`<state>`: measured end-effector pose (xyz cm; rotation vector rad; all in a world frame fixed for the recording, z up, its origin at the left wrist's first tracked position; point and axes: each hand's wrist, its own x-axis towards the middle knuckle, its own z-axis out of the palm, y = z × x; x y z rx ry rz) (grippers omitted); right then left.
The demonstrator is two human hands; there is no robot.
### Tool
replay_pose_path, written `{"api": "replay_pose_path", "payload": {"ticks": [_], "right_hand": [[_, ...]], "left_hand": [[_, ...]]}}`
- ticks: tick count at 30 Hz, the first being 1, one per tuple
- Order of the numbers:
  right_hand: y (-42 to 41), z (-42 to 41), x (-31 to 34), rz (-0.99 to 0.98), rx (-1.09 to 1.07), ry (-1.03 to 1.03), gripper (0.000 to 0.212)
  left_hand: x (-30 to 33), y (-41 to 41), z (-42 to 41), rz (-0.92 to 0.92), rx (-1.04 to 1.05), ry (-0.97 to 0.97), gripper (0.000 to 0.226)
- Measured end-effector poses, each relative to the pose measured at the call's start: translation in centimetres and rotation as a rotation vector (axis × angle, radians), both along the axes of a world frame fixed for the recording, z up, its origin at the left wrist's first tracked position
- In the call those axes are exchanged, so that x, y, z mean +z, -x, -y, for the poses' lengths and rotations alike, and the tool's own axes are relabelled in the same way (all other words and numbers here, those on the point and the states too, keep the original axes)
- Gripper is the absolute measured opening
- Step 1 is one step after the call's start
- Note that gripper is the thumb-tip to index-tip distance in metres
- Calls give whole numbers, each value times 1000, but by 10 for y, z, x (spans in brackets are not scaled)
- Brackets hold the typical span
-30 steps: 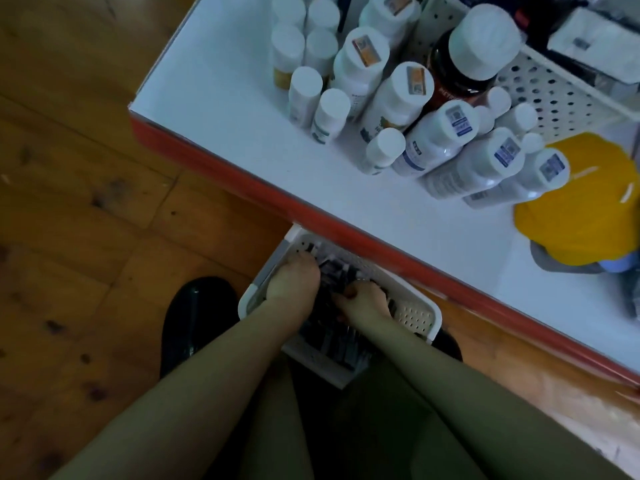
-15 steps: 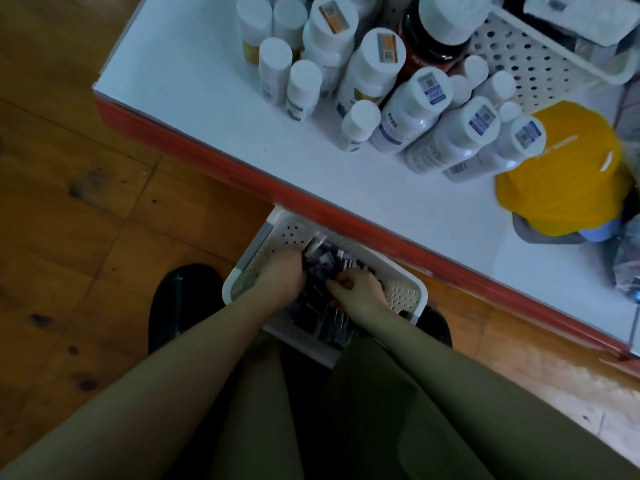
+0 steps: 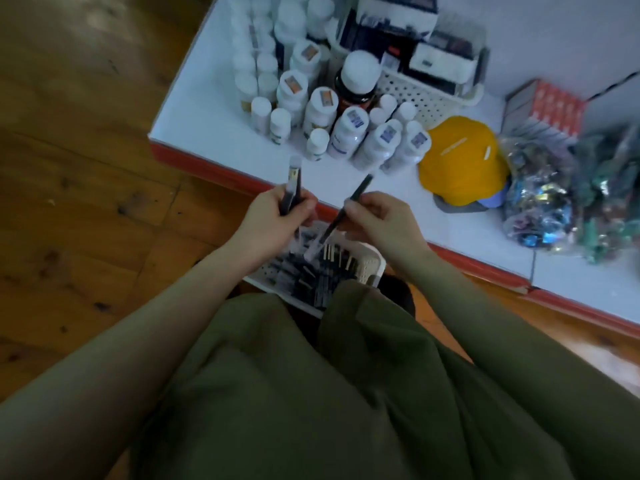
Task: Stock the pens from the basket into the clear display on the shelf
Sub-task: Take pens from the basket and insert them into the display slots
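A white perforated basket [image 3: 370,263] sits on the floor between my feet, full of dark pens [image 3: 311,275]. My left hand [image 3: 273,220] grips a couple of dark pens [image 3: 292,183] upright above the basket. My right hand [image 3: 381,220] pinches one dark pen [image 3: 358,192] slanted, its clear tip pointing down toward the basket. A clear display [image 3: 457,46] stands at the back of the white shelf [image 3: 214,109], blurred.
On the shelf stand several white-capped bottles [image 3: 349,129], a white basket of boxes [image 3: 426,95], a yellow cap [image 3: 460,157], an orange box [image 3: 550,109] and shiny bags [image 3: 554,202]. The shelf's red edge [image 3: 207,168] runs just above my hands. Wooden floor lies to the left.
Both hands have risen out of the basket, each now holding pens. My view has tilted up, showing more of the shelf.
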<state>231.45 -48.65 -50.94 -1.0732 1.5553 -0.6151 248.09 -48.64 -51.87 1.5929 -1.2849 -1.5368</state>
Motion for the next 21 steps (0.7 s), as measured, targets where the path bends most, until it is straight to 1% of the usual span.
{"api": "replay_pose_path", "payload": {"ticks": [3,6,10,12,15,17,19,21], "right_hand": [[3,3,72,130,-136,117,16],[4,-1,133,293,-264,206,19],[2,-23,211,433,-309,309,23],[3,-36,242,441,-307,340,23],[8,-58,280,324,-266,373,26],[15,-75,304,163,-207,440,28],[22,-90,327,-38,-146,588,26],[26,-104,346,-225,-96,767,15]], "left_hand": [[66,0,-6,-64,47,70,12],[126,0,-20,-128,10,139,13],[208,0,-51,-193,-33,268,12],[241,1,-65,-186,-30,348,13],[283,3,-82,-146,12,455,13],[308,4,-92,-145,42,497,13],[330,7,-100,-150,58,524,12],[350,11,-109,-147,49,558,10]]}}
